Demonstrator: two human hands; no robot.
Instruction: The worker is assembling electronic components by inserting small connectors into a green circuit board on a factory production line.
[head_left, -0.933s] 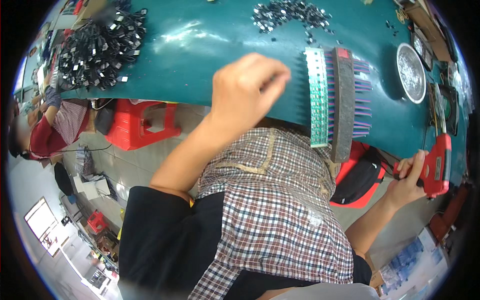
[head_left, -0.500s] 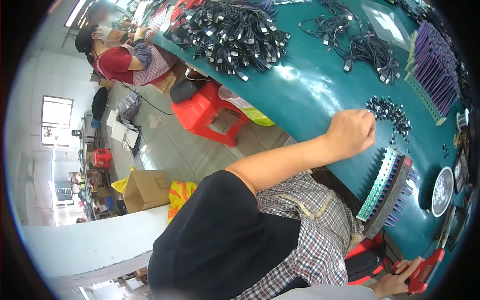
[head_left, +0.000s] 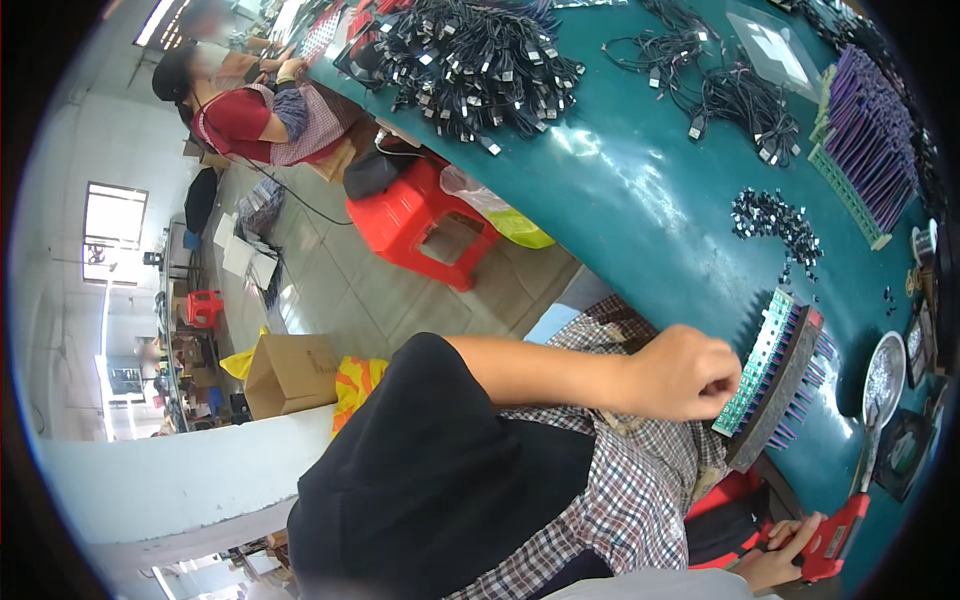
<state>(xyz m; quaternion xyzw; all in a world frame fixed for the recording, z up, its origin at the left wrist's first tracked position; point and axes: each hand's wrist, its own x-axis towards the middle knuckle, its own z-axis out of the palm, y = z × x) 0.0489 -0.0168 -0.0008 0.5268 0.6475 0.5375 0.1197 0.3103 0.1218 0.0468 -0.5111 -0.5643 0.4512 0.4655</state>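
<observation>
My left hand [head_left: 685,375] is curled into a fist at the near edge of the teal table [head_left: 640,190]. Its fingertips touch a green rack [head_left: 765,365] lined with purple connector parts, which rests on a dark block. Whether anything small is pinched between the fingers is hidden. My right hand [head_left: 785,555] sits low by my lap and grips a red hand tool [head_left: 835,540]. A loose heap of small black parts [head_left: 775,215] lies on the table beyond the rack.
A round metal dish [head_left: 885,370] sits beside the rack. A second green rack of purple parts [head_left: 865,150] and piles of black cables [head_left: 470,60] lie farther off. A red stool [head_left: 425,220], a cardboard box [head_left: 290,370] and a seated co-worker [head_left: 255,110] are to the left.
My left hand has come back from the heap of small black parts to the green rack. The view has swung, and the right hand keeps hold of the red tool.
</observation>
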